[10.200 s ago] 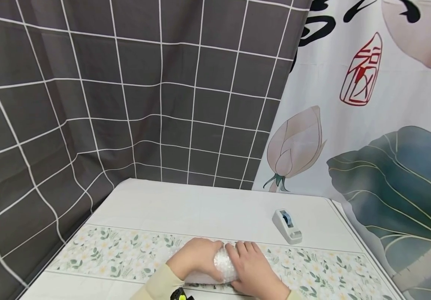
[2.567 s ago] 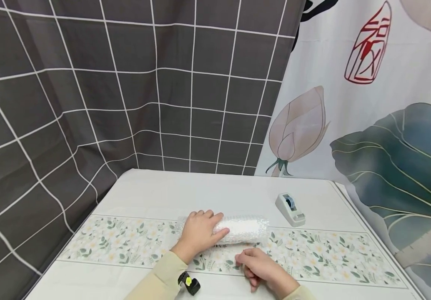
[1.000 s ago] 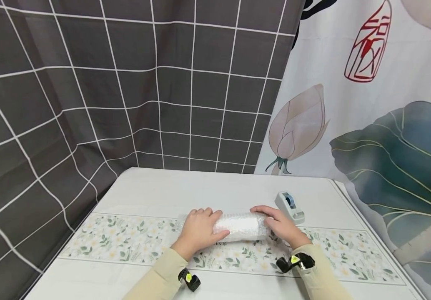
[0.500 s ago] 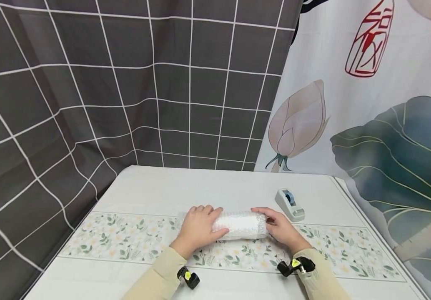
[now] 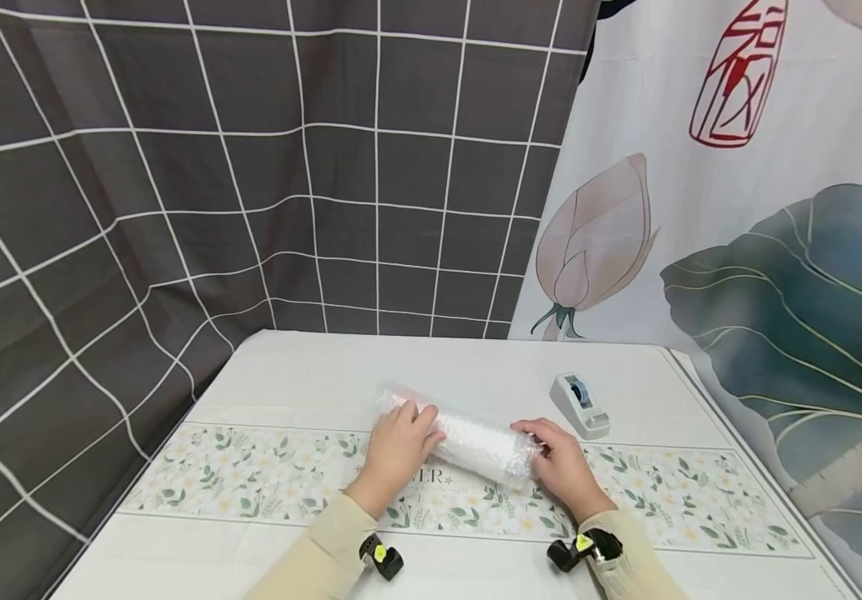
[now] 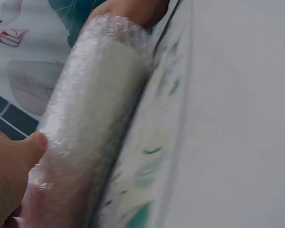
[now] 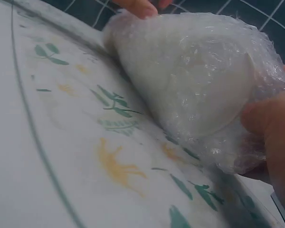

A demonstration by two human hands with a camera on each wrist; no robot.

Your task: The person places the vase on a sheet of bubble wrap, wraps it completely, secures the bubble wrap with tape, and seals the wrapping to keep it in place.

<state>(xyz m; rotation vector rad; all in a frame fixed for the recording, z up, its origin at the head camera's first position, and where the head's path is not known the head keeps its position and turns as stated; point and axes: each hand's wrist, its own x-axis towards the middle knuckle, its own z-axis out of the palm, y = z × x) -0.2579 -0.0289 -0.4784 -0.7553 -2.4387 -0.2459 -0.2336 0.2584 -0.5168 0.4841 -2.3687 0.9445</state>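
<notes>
A white cylinder wrapped in clear bubble wrap (image 5: 476, 442) lies slantwise over the table, its left end farther back and showing a pinkish patch. My left hand (image 5: 393, 450) grips it left of its middle, fingers over the top and thumb on the near side. In the left wrist view the thumb (image 6: 35, 147) presses the bubble wrap. At the right end my right hand (image 5: 562, 467) holds the loose wrap. The right wrist view shows the cylinder's round white end (image 7: 223, 102) under the film, with the right thumb (image 7: 261, 116) against the bunched wrap beside it.
A pale tape dispenser (image 5: 579, 407) with a blue-cored roll stands behind the right hand. The white table cover (image 5: 311, 375) has a flowered band (image 5: 251, 479) across it. A dark checked curtain (image 5: 251, 208) and a lotus-print curtain (image 5: 626, 317) hang beyond the table.
Earlier the right hand came off the wrapped cylinder, then took its right end. Over the last half second the cylinder has turned, left end swinging back and right end coming nearer.
</notes>
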